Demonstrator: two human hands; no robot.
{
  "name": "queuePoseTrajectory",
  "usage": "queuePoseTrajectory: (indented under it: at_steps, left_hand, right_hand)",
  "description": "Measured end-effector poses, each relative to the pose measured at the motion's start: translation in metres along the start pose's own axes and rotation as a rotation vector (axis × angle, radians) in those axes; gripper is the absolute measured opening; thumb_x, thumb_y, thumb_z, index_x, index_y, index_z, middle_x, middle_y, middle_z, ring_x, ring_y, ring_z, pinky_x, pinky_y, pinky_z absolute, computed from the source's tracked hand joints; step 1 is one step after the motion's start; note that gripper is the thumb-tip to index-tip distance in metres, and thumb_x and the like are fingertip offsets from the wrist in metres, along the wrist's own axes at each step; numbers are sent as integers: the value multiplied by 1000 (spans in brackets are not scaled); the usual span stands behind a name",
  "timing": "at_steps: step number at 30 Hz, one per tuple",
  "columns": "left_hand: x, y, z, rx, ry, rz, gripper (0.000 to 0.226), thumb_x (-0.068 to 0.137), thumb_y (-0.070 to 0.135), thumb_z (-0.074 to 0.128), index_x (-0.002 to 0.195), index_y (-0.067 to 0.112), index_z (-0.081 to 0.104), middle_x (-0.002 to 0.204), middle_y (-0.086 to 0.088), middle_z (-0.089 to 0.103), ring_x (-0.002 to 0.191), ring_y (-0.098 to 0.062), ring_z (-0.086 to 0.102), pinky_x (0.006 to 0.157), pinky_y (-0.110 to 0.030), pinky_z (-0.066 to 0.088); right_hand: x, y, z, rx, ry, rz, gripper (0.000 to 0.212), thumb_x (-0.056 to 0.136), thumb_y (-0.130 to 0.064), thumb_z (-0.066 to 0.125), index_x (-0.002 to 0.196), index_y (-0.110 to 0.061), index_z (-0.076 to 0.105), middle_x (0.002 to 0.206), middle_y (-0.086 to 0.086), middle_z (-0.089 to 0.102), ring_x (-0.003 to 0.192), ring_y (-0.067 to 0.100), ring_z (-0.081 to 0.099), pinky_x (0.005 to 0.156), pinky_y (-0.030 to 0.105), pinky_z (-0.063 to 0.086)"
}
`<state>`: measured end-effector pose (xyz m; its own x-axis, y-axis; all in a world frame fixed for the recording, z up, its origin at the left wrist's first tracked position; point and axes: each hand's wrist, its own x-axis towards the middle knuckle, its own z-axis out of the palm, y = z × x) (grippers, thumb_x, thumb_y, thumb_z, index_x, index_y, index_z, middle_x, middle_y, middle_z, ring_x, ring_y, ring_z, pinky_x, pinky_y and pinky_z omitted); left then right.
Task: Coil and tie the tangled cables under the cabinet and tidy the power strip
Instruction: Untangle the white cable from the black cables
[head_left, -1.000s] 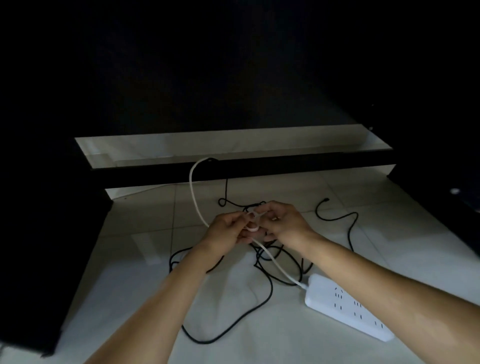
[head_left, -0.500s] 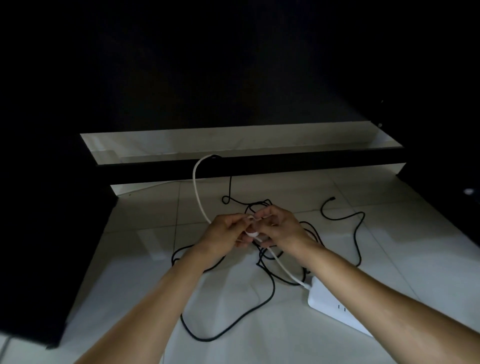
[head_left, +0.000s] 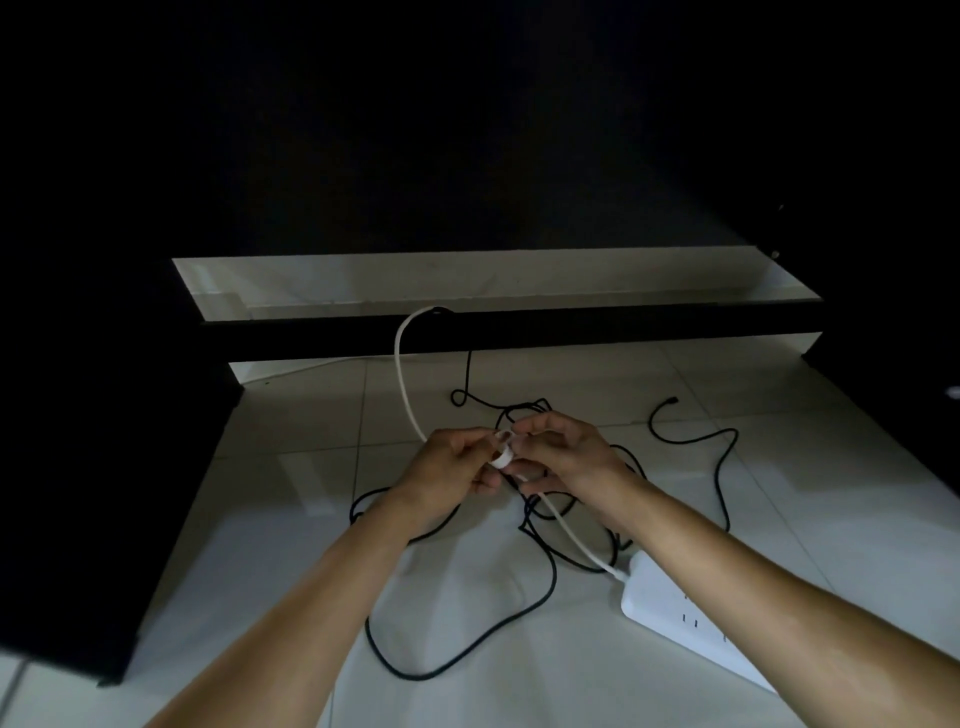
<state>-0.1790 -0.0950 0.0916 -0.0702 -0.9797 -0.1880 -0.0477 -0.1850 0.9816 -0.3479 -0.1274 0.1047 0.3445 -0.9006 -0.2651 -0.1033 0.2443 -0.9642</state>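
Note:
My left hand (head_left: 449, 462) and my right hand (head_left: 563, 454) meet above the floor, both pinching a small white strap (head_left: 502, 452) wrapped round the white power cord (head_left: 402, 374). That cord arcs up to the dark rail of the cabinet (head_left: 571, 327) and runs down right to the white power strip (head_left: 675, 618), partly hidden by my right forearm. A tangled black cable (head_left: 545, 577) sprawls on the tiles under my hands, with one loose end (head_left: 672, 401) at the right.
The pale tiled floor (head_left: 291, 519) lies below an open dark cabinet. A black side panel (head_left: 104, 467) stands at the left and another dark panel (head_left: 909, 364) at the right. A thin white lead (head_left: 306, 368) runs along the floor under the rail.
Both hands stay together on the strap, fingers shifting slightly. The view has drifted so the power strip sits further down right, more covered by my right forearm.

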Motion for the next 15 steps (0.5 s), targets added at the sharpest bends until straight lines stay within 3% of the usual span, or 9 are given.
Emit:
queuePoseTrajectory:
  at_steps: [3,7,10,15]
  left_hand:
    - [0,-1,-1,32,-3,9,22,100,18,50,94,28,69,80,0,69,65,-10,61,65,-23,56]
    - [-1,-3,-2,112,2,30,28,100,15,49,99,38,65,83,2,70,62,-9,61,60,-20,53]
    - [1,-3,-4,218,34,38,28,101,12,41,106,28,64,87,1,69,66,-6,65,63,-21,54]
    - [11,-4,-10,232,48,-4,17,100,23,49,97,18,65,92,-6,65,65,-15,61,67,-34,57]
  right_hand:
    - [3,0,3,-45,34,-18,19,91,-8,69,110,-5,65,93,10,72,76,16,71,70,32,61]
    - [10,0,7,-81,136,-37,12,97,-5,59,97,-9,70,91,12,69,78,19,68,66,28,61]
    - [13,1,12,-119,130,-33,18,97,-6,57,91,-13,72,86,10,69,75,17,66,69,30,61]
    - [17,3,16,20,106,33,12,95,-7,62,103,-10,70,80,6,69,62,12,66,70,33,62]
